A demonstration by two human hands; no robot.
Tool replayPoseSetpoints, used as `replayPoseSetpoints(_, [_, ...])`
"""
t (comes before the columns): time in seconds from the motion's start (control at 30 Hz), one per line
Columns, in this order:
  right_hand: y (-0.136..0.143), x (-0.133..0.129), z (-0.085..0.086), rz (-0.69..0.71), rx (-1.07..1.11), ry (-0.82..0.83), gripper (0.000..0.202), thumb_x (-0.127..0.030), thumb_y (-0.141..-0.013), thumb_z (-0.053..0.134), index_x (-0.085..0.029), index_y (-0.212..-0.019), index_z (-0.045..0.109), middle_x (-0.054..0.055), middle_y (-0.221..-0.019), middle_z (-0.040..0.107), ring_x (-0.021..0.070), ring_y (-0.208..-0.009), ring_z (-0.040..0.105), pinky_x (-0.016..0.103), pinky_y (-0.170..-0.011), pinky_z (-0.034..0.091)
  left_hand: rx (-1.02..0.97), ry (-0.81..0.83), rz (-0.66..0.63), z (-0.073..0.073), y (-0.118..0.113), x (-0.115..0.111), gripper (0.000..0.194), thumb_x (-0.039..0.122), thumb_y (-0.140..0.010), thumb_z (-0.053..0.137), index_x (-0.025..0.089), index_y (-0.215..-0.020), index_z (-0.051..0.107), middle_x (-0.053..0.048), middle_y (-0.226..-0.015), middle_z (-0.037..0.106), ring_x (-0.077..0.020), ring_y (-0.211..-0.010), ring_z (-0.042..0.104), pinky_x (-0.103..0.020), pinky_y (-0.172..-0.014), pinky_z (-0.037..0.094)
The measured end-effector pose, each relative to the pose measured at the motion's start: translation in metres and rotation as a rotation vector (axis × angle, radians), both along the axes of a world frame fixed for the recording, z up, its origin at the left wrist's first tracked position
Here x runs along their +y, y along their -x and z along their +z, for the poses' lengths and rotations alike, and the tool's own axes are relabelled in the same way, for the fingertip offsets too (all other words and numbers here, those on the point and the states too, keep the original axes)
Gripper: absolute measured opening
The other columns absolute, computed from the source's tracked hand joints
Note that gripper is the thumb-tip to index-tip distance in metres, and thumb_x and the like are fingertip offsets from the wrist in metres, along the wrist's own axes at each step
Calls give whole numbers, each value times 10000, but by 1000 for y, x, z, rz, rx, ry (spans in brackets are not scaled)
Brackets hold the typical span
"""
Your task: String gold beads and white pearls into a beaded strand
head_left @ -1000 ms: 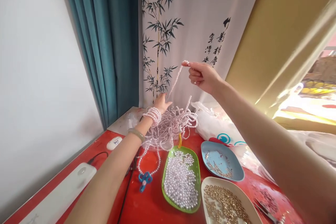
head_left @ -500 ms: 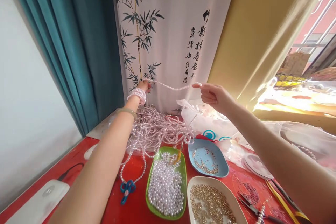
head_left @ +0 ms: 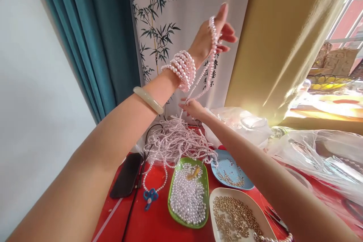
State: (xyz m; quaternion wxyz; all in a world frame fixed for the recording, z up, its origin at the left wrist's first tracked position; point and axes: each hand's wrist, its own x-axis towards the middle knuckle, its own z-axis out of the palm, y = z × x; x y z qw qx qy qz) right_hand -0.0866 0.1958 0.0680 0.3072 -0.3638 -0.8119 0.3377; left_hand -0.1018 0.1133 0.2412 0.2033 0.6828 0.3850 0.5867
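Note:
My left hand (head_left: 211, 39) is raised high with its fingers apart, and a pearl strand (head_left: 212, 64) is looped over it near the thumb. Several turns of pink pearls (head_left: 183, 70) wrap my left wrist, with a pale bangle (head_left: 148, 100) further down the forearm. Lower, my right hand (head_left: 193, 108) pinches the strand that runs down from my left hand. Beneath both hands lies a tangled heap of pearl strands (head_left: 178, 138). One strand there ends in a blue knot ornament (head_left: 150, 197).
On the red table (head_left: 159, 219) are a green tray (head_left: 170, 200) of white beads, a blue plate (head_left: 246, 183), a cream tray (head_left: 213, 222) of gold beads, a black phone (head_left: 126, 176), a cable and pliers (head_left: 275, 217). Plastic bags (head_left: 317, 151) lie at the right.
My left hand has risen and moved right, now with the strand looped over it and fingers spread. My right hand has moved left and down. The view has shifted, showing the black phone.

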Motion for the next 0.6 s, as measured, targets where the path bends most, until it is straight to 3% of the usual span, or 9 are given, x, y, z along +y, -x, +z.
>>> replayPoseSetpoints(0.07, [5,3,8,8,19,10,256,-323,-827,480,-142,-995,545,32,-831,603,115,-628,573,278,-587,472,174,-45,-50,-2,-5,-8,464,359,-864,157,80,-733,504,7,-765,599,-86,-753,613,-219,-677,442])
replayPoseSetpoints(0.13, [2,6,15,10,64,13,247,-313,-851,447,-132,-987,544,46,-913,588,125,-724,575,297,-634,482,395,-161,-28,-13,4,-5,218,262,-785,449,107,-925,514,0,-1030,550,-123,-907,574,-219,-734,427])
replayPoseSetpoints(0.17, [-1,7,19,8,98,8,251,-317,-858,430,-132,-979,550,52,-909,593,122,-710,573,285,-624,479,414,-242,41,-23,14,0,376,175,-697,575,131,-1051,458,-22,-1190,453,-155,-1011,523,-211,-761,424])
replayPoseSetpoints(0.23, [-10,8,26,4,177,-8,286,-338,-869,385,-131,-932,573,61,-828,620,97,-573,545,240,-541,449,395,-233,254,-53,40,14,538,47,-695,527,144,-1190,341,-82,-1296,349,-180,-1095,460,-231,-810,421])
replayPoseSetpoints(0.33, [-19,6,32,10,286,-18,322,-366,-863,364,-132,-882,583,66,-763,645,55,-413,432,203,-444,380,620,224,433,-116,78,36,468,175,-768,483,146,-1210,331,-110,-1239,436,-191,-1076,472,-295,-869,400])
replayPoseSetpoints(0.4, [-22,5,35,9,338,-6,315,-371,-852,381,-125,-866,578,72,-772,656,43,-379,373,194,-413,347,692,331,416,-159,96,44,483,285,-700,585,143,-1137,437,-111,-1138,532,-221,-1012,516,-306,-832,421])
replayPoseSetpoints(0.47, [-25,8,37,-5,381,14,307,-363,-849,384,-118,-844,569,86,-794,660,38,-366,331,189,-390,315,737,395,428,-190,108,47,487,353,-602,668,147,-1021,530,-88,-961,617,-231,-867,577,-308,-742,452])
replayPoseSetpoints(0.53, [-29,13,39,-31,423,35,300,-356,-853,374,-118,-836,555,100,-832,658,36,-367,307,186,-375,286,763,424,489,-202,118,48,357,417,-637,624,139,-858,595,-88,-803,635,-250,-769,593,-345,-688,450])
replayPoseSetpoints(0.6, [-35,21,45,-66,471,49,307,-368,-860,353,-123,-850,537,107,-875,651,37,-372,293,185,-366,260,764,396,572,-195,128,51,286,416,-732,524,147,-786,605,-92,-768,625,-265,-781,584,-377,-702,431])
